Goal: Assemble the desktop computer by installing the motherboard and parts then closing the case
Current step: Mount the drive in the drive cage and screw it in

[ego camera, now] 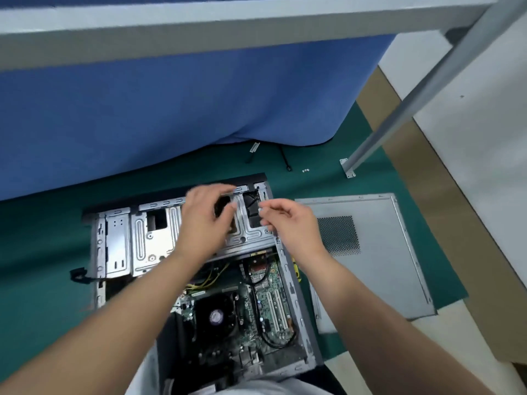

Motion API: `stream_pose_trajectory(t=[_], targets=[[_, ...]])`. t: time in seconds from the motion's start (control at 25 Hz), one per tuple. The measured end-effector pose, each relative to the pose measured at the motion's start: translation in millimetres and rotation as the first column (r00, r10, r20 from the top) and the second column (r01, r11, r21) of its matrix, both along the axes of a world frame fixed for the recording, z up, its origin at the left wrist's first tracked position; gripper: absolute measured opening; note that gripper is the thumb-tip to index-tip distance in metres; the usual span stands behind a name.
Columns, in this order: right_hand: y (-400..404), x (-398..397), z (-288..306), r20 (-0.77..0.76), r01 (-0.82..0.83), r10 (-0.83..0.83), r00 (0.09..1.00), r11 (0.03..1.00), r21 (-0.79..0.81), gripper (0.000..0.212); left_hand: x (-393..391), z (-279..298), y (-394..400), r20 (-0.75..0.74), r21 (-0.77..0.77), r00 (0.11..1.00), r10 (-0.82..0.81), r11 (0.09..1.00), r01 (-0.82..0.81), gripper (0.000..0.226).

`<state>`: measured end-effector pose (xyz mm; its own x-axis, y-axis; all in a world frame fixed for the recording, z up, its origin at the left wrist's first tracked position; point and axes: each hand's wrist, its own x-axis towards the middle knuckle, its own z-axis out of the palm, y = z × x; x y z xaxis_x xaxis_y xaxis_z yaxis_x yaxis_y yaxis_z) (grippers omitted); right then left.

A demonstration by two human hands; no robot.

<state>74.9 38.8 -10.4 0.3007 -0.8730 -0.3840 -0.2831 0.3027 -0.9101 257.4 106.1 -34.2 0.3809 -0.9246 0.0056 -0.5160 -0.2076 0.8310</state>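
- While I look down through the head camera, the blue cloth point(171, 109) hanging from the grey shelf edge point(199, 27) fills the far half of my view, its lower hem reaching the green mat point(42, 252).
- That mat covers the work surface, and the open computer case point(296, 295) lies flat on it, directly in front of me.
- Just right of the case, the detached side panel point(379, 252) lies flat on the mat, its perforated vent patch facing up.
- Across the far end of the case sits the silver drive cage point(148, 238), with cut-outs and stamped ribs showing.
- Nearer to me, inside the case, the green motherboard point(265, 297) is seated, with the black CPU fan point(216, 316) on its left part and white expansion slots on its right.
- A slanted metal post point(399, 115) comes down at right to a small bracket on the mat.
- My left hand point(205, 220) hovers over the drive cage, fingers curled around something dark; motion blur stops me telling what it is, or whether it is truly gripped.
- My right hand point(291, 220) is beside it at the cage's right end, thumb and fingertips drawn close together; I cannot tell whether they pinch anything.
- Two tiny screws point(305, 170) lie on the mat beyond the case, near a loose black cable point(285, 159).
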Motion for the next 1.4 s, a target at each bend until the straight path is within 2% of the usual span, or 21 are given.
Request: stream_pose_trajectory(t=[0.08,0.12,0.2,0.36,0.44,0.6,0.68,0.76,0.8,0.84,0.92,1.0,1.2,1.28,1.4], targets=[[19,3,10,0.046,-0.026,0.023,0.999,0.998,0.059,0.021,-24,9,22,-0.326,0.031,0.945,-0.007,0.999,0.018,0.017],[23,3,13,0.053,-0.042,0.037,0.998,0.996,0.080,0.027,-31,10,29,-0.437,0.051,0.899,0.007,0.999,0.017,0.017],[32,2,21,0.060,-0.084,0.078,0.995,0.991,0.105,0.034,-34,11,45,-0.537,0.071,0.844,0.012,0.997,0.031,0.018],[33,-2,29,0.063,-0.181,0.171,0.983,0.960,0.213,0.039,-21,15,62,-0.642,0.061,0.762,-0.085,0.985,0.161,0.017],[37,-1,28,0.052,-0.217,0.211,0.976,0.946,0.242,0.034,-18,17,67,-0.658,0.074,0.748,-0.086,0.981,0.177,0.013],[31,-2,23,0.077,-0.223,0.211,0.974,0.952,0.211,0.029,-19,14,61,-0.614,0.087,0.789,-0.001,0.994,0.068,0.016],[12,-14,18,0.070,-0.086,0.076,0.995,0.984,0.157,0.020,-20,13,53,-0.625,0.100,0.778,0.065,0.995,-0.004,0.011],[-6,-33,2,-0.090,0.067,-0.060,0.994,0.995,0.073,0.011,-16,9,44,-0.605,0.140,0.781,0.156,0.986,-0.089,0.009],[-12,-43,-11,-0.242,0.076,-0.063,0.968,0.996,0.043,0.009,-14,7,38,-0.581,0.165,0.789,0.201,0.978,-0.128,0.009],[-15,-53,-28,-0.417,0.017,0.003,0.909,0.999,0.045,0.010,-13,5,33,-0.555,0.189,0.796,0.240,0.969,-0.160,0.010],[-11,-66,-64,-0.647,-0.142,0.223,0.729,0.974,0.177,0.019,-15,-1,28,-0.517,0.224,0.804,0.293,0.953,-0.203,0.011],[-4,-71,-89,-0.718,-0.194,0.340,0.607,0.940,0.281,0.024,-20,-9,29,-0.472,0.222,0.826,0.309,0.948,-0.228,0.012],[2,-62,-116,-0.822,-0.239,0.328,0.466,0.941,0.240,0.022,-16,-21,32,-0.475,0.184,0.830,0.292,0.956,-0.230,0.013],[1,-61,-117,-0.804,-0.224,0.334,0.493,0.941,0.253,0.014,-16,-21,32,-0.478,0.183,0.831,0.286,0.957,-0.224,0.011],[-2,-65,-102,-0.702,-0.144,0.204,0.682,0.979,0.144,0.011,-13,-18,31,-0.497,0.207,0.817,0.292,0.954,-0.215,0.008]])
